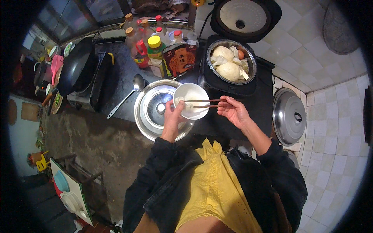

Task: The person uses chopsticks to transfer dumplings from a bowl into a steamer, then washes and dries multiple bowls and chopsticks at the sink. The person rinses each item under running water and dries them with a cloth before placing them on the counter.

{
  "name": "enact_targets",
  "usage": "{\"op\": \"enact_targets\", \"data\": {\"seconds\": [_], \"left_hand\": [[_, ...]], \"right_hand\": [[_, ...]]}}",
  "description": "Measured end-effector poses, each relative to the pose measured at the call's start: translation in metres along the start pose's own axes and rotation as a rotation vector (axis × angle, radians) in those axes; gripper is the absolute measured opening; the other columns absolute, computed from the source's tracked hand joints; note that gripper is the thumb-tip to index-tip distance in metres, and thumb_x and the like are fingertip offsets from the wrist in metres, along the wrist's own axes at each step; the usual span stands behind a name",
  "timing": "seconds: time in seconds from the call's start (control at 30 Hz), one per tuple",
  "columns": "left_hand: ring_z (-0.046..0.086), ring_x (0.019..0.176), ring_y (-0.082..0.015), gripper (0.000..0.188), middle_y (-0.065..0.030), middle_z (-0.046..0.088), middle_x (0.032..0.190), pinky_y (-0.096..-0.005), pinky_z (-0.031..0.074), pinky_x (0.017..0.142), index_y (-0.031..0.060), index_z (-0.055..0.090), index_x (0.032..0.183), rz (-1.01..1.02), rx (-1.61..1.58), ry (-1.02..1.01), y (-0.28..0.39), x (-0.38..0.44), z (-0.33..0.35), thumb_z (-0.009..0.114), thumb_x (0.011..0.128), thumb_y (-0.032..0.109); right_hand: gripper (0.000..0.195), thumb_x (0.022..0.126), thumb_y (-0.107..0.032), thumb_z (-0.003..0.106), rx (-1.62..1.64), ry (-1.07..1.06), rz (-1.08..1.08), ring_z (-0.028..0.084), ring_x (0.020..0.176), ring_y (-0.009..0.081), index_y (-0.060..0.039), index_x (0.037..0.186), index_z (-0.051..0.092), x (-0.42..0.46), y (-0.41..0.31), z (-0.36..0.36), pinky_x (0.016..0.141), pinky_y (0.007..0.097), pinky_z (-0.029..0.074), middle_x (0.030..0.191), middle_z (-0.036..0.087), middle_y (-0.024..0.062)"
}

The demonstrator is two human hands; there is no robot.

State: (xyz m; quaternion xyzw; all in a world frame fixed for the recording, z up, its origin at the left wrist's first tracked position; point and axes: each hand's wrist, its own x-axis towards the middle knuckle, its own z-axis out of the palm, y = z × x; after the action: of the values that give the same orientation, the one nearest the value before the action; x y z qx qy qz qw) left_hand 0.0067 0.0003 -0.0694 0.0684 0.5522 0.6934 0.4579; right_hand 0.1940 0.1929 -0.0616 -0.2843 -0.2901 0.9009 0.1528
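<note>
My left hand [174, 115] grips the rim of a white bowl [201, 90], tilted over a steel pot lid [145, 128] on the black counter. Some whitish food lies in the bowl. A pair of brown chopsticks [212, 100] is in my right hand [234, 112], their tips over the inside of the bowl. Just beyond my right hand stands a rice cooker [204, 76] with its cover up. Its steel inner pot [255, 64] holds pale buns [228, 71], a brown egg [240, 54] and other pale pieces that I cannot make out.
A metal spoon [138, 83] lies left of the lid. Bottles and a yellow-capped jar [154, 42] crowd the back, beside a dark food packet [180, 58]. Farther left, a black wok [77, 65] tilts on a portable stove [97, 78]. A large domed lid [287, 116] leans at right.
</note>
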Motion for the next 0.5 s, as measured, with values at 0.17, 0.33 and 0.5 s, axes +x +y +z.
{"op": "enact_targets", "data": {"seconds": [0.17,0.33,0.5], "left_hand": [[0.061,0.107,-0.0235,0.059,-0.0127,0.050,0.128,-0.0377,0.057,0.075,0.0088,0.035,0.133,0.000,-0.047,-0.030,0.0025,-0.0032,0.0003,0.057,0.093,0.046],[0.059,0.112,-0.0253,0.060,-0.0131,0.050,0.129,-0.0416,0.055,0.081,0.0085,0.034,0.135,0.011,-0.119,-0.042,0.0019,-0.0032,0.0007,0.057,0.093,0.044],[0.056,0.115,-0.0249,0.054,-0.0130,0.050,0.127,-0.0419,0.051,0.088,0.0062,0.036,0.133,0.041,-0.188,-0.087,-0.0001,0.0006,0.0030,0.057,0.095,0.038]], "right_hand": [[0.027,0.095,-0.019,0.055,0.003,0.041,-0.002,0.068,0.081,0.0255,0.0012,0.111,0.062,-0.0021,0.0015,-0.0014,0.077,0.0417,0.058,0.094,0.069,0.0144],[0.027,0.095,-0.020,0.054,-0.018,0.055,-0.019,0.069,0.081,0.0256,0.0011,0.111,0.062,-0.0063,-0.0029,-0.0027,0.077,0.0417,0.058,0.092,0.069,0.0145],[0.028,0.095,-0.020,0.053,-0.005,0.049,-0.043,0.068,0.079,0.0242,0.0016,0.113,0.060,-0.0078,-0.0008,-0.0062,0.075,0.0398,0.058,0.093,0.069,0.0150]]}}
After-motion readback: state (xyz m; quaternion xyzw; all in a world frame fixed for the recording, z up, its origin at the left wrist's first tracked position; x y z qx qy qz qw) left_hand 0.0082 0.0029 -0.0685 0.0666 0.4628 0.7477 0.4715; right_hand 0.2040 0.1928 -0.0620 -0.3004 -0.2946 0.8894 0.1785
